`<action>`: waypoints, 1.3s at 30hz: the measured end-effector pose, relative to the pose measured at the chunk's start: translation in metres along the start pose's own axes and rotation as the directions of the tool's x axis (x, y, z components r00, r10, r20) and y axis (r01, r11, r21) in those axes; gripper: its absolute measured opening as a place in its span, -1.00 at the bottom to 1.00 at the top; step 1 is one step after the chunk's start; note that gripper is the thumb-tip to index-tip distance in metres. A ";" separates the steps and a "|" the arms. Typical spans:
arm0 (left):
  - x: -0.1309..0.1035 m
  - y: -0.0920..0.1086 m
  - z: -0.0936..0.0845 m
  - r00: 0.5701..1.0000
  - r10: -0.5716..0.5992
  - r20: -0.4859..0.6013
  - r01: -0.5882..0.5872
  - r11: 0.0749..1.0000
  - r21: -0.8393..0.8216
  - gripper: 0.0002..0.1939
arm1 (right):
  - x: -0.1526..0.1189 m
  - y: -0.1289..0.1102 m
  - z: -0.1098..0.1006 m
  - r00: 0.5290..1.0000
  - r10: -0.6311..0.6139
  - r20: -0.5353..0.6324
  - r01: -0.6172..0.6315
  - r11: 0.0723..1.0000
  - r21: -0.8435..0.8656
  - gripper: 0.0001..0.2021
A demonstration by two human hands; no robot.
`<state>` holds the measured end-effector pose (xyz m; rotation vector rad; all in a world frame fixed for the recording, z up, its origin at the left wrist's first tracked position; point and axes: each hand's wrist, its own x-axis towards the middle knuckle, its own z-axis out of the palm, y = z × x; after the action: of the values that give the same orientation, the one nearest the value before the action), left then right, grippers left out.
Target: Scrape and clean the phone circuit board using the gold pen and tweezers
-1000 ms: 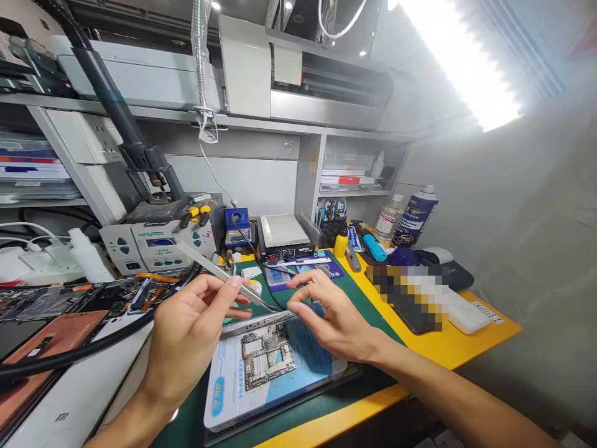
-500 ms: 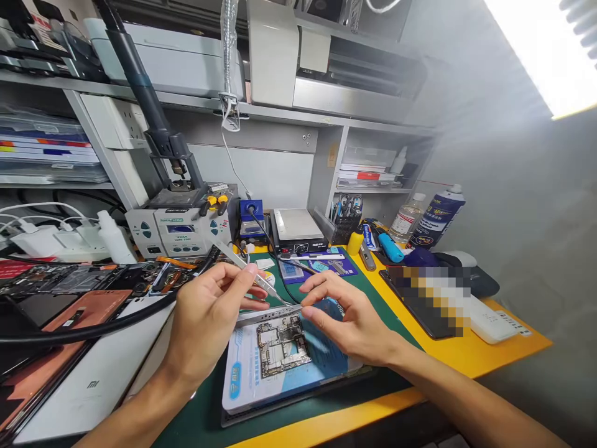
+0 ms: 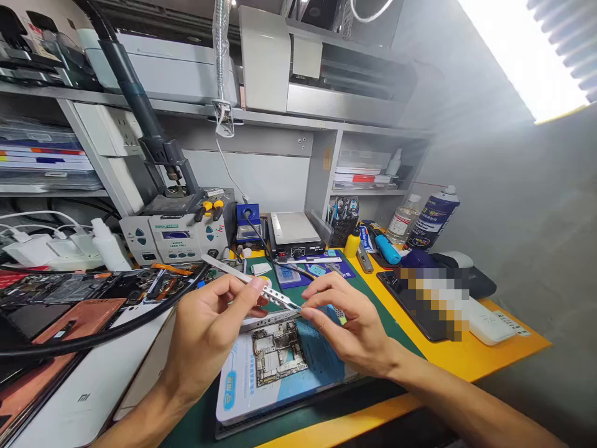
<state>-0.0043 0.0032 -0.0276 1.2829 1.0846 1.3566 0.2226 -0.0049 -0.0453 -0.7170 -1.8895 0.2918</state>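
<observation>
Tweezers point(image 3: 228, 269) are pinched between thumb and fingers by the left grip point(image 3: 205, 326) and held aslant. Their tips, seen a little short of the right grip point(image 3: 349, 320) a second ago, are now brought right up to its thumb and fingertips, which are drawn together there; whether a small piece is held between these fingertips cannot be told. With the gap closed, fine handling seems to be done by both hands at one shared spot, clear of the circuit board point(image 3: 268, 361). The board is left lying flat on a white-and-blue pad point(image 3: 242, 395), just below the hands. The pad is set on a green mat point(image 3: 191, 420), carried by the yellow desk point(image 3: 494, 354). Farther out, a control station point(image 3: 175, 236) is placed behind the left hand.
</observation>
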 end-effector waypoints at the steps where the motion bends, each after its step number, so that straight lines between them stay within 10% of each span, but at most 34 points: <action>1: 0.000 0.001 -0.001 1.000 -0.007 0.020 0.007 0.999 -0.036 -0.60 | 0.001 0.000 -0.002 1.000 0.024 -0.009 -0.024 1.000 0.019 -0.91; 9: 0.002 0.008 0.010 0.984 -0.116 0.134 0.153 0.937 -0.314 -0.61 | 0.007 0.004 -0.007 0.967 0.253 -0.024 -0.244 0.951 0.192 -0.86; 24: 0.002 0.005 0.006 0.959 -0.127 0.253 0.204 0.930 -0.305 -0.60 | 0.013 0.008 -0.012 0.943 0.301 0.144 -0.328 0.913 0.244 -0.78; 33: 0.015 0.001 -0.008 0.976 -0.080 0.204 0.139 0.945 -0.295 -0.72 | 0.012 0.030 -0.027 0.899 0.384 0.210 -0.404 0.912 0.064 -0.73; 39: 0.030 -0.001 -0.025 0.971 -0.144 0.192 0.191 0.948 -0.254 -0.58 | 0.022 0.065 -0.034 0.786 0.600 0.147 -0.563 0.794 -0.231 -0.64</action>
<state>-0.0291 0.0335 -0.0255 1.0578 0.8369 1.1959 0.2698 0.0558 -0.0472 -1.4505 -1.8621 0.6209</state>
